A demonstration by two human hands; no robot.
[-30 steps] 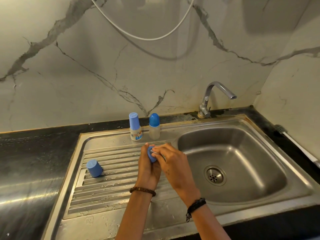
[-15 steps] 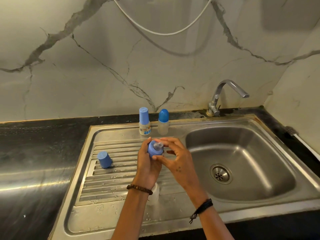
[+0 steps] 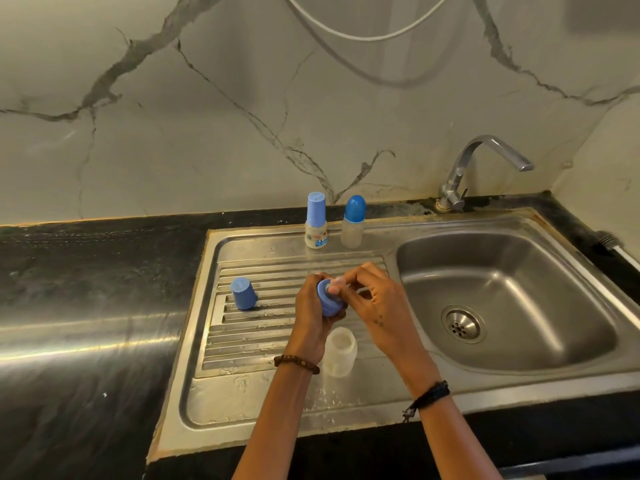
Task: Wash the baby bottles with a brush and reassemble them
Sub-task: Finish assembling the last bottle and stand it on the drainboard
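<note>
The blue plastic screw collar (image 3: 329, 301) with its clear teat sits in your left hand (image 3: 313, 313), whose fingers curl round it above the ribbed steel draining board (image 3: 263, 341). Your right hand (image 3: 375, 306) meets it from the right, with the thumb and curled fingertips pinching the teat at the collar's top. Directly below your hands, the open clear plastic bottle body (image 3: 340, 355) stands upright on the draining board, mouth up, between your two wrists. A loose blue plastic cap (image 3: 243, 293) rests mouth down on the ribs, well to the left of your hands. At the back edge of the draining board stand two assembled small bottles just beside each other: the printed bottle with a pale blue cylindrical cap (image 3: 316, 221) on the left, and the plain clear bottle with a dark blue domed cap (image 3: 354, 223) on the right. The stainless steel sink basin (image 3: 519, 271) lies to your right, under the chrome tap (image 3: 478, 164). A black stone counter (image 3: 86, 271) surrounds the steel unit.
</note>
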